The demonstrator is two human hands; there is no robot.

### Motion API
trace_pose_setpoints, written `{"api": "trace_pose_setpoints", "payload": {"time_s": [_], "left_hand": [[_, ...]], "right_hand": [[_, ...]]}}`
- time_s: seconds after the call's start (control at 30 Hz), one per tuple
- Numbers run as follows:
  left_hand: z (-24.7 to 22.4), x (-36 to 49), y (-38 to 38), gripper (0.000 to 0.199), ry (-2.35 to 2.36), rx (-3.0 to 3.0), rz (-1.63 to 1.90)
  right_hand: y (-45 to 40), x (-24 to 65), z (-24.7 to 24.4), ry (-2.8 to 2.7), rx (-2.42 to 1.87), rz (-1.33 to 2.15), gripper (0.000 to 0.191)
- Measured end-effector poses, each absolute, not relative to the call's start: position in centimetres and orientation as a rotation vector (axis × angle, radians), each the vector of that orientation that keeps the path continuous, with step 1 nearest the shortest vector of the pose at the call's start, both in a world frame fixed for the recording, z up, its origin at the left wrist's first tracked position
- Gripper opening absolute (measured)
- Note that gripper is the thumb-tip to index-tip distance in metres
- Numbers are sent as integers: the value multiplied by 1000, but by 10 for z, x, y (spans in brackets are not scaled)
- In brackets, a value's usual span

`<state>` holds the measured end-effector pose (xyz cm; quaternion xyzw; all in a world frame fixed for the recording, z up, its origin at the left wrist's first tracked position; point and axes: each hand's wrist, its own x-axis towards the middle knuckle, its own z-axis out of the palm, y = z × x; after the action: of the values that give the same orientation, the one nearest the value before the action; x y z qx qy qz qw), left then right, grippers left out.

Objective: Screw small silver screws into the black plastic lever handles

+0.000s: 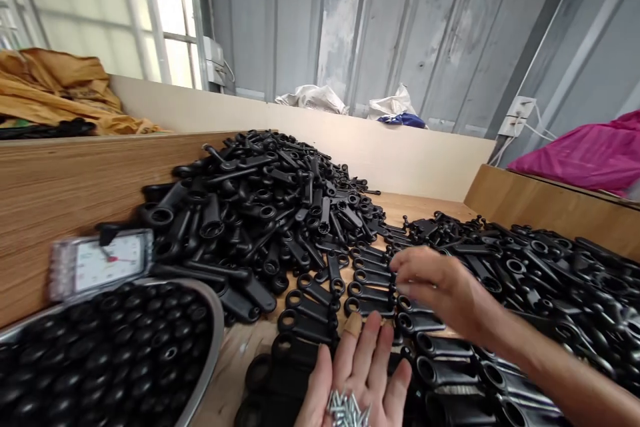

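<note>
My left hand [361,373] lies palm up at the bottom middle, its fingers spread, with a heap of small silver screws [349,411] cupped in the palm. A tan covering wraps one fingertip. Over the rows of black crank handles [373,278] my right hand [429,273] reaches in from the right, fingers bent together and pointing left. Motion blurs its fingertips, and whatever they pinch is too small to make out. The nearest handles lie flat side by side, ring ends lined up, on the wooden table [240,340].
A big pile of black handles [270,193] rises behind, with another pile [545,280] at right. A metal bowl [213,320] of round black knobs stands at lower left, beside a clock [110,259] in clear wrapping. Wooden boards [65,193] edge the table.
</note>
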<state>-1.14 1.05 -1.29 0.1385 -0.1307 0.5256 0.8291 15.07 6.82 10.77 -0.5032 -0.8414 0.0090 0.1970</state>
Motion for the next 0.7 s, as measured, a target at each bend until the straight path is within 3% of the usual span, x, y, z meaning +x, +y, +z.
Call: {"api": "trace_pose_setpoints", "payload": {"time_s": [0.13,0.4,0.7], "left_hand": [[-18,-9,8,32,-211,228,1129],[-29,-9,9,31,-117,254,1158],[-32,-15,18,31,-190,390,1127]], "right_hand": [[20,121,104,-2570,-759,295,17],[25,111,62,-2447,-597,-105,15],[27,119,44,-2399,-606,-147,29]]}}
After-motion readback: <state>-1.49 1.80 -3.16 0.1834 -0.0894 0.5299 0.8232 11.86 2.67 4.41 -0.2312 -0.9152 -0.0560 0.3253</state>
